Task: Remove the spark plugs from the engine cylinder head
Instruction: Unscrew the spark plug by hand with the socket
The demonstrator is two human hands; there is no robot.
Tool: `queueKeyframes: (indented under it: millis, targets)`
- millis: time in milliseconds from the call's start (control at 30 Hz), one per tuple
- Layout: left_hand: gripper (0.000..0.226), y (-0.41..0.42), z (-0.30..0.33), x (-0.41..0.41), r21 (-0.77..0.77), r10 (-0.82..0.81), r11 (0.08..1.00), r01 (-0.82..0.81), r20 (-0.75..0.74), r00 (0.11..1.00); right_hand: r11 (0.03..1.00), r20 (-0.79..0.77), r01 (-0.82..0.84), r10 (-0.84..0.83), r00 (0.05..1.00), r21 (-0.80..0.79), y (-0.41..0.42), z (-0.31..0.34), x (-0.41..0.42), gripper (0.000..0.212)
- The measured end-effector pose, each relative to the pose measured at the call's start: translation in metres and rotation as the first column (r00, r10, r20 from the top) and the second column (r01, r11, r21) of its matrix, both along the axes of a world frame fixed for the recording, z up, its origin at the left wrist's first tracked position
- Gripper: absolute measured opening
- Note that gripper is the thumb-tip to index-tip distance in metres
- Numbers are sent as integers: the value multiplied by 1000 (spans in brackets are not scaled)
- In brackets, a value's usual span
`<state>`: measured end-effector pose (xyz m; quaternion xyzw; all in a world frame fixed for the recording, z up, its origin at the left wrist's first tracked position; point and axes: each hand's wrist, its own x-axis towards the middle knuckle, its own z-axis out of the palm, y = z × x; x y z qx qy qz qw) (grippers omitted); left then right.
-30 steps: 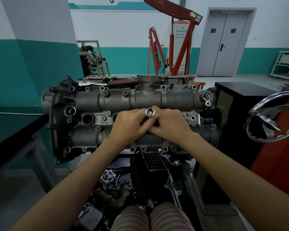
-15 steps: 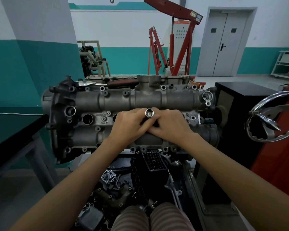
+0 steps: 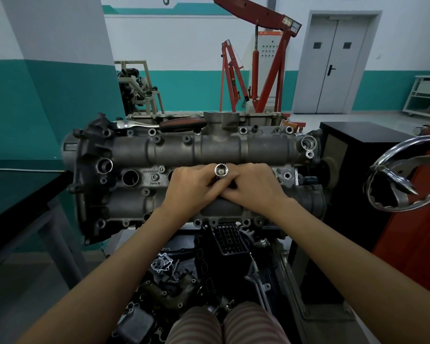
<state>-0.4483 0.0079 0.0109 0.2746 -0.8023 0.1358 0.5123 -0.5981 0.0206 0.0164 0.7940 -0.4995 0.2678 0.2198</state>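
- The grey cast-metal engine cylinder head [image 3: 184, 155] lies across the middle of the view, with a rough, dull surface, rounded long ridges and many small bolt holes.
- A shiny silver socket tube [image 3: 221, 170] stands upright near the centre of the head, with its round open end toward the camera.
- The left hand [image 3: 193, 188] has its fingers curled around the socket tube from the left side and grips it.
- The right hand [image 3: 256, 186] comes from the right; its fingers seem to close on the lower part of the same tube, but the left fingers hide the contact partly.
- The two hands touch each other over the centre of the head.
- A dark round plug well [image 3: 130, 178] is open on the left part of the head; no spark plug is visible, maybe it sits under the socket.
- A chrome ratchet with a dark red handle [image 3: 159, 125] lies on the far edge of the head.
- A red steel engine crane [image 3: 258, 58] stands behind, and a polished metal handwheel [image 3: 405, 175] is at the right.
- Compared with the frame one second ago, both hands and the socket are in almost the same place; only the socket end looks slightly turned.
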Motion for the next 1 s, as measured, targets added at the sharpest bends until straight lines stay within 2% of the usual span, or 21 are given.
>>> queueKeyframes:
  millis: [300, 433, 533, 667, 767, 867, 967, 1000]
  targets:
    - [29, 6, 2, -4, 17, 14, 1000, -14, 24, 1000, 998, -26, -55, 55, 998, 25, 2, 2, 0, 27]
    - [38, 1, 1, -2, 5, 23, 1000, -24, 28, 999, 999, 34, -36, 36, 999, 12, 2, 2, 1, 36]
    - [40, 0, 1, -1, -1, 7, 1000, -7, 22, 1000, 1000, 7, -3, 3, 1000, 25, 0, 1, -1, 42]
    - [35, 5, 3, -2, 26, 10, 1000, -10, 19, 1000, 999, -35, -27, 28, 999, 20, -2, 2, -2, 30]
    - [30, 6, 3, -3, 27, 32, 999, -33, 31, 999, 997, 0, -71, 71, 997, 32, 1, 2, 0, 24]
    - [35, 4, 2, -3, 26, 38, 999, -39, 20, 999, 998, 37, -66, 65, 997, 25, 3, 2, 1, 30]
    - [39, 1, 1, -1, -7, 14, 1000, -14, -6, 1000, 1000, 1, -6, 6, 1000, 25, 1, 2, 0, 46]
    - [39, 1, 1, -1, -9, 7, 1000, -7, -7, 1000, 1000, -7, 0, 0, 1000, 20, 0, 1, -1, 45]
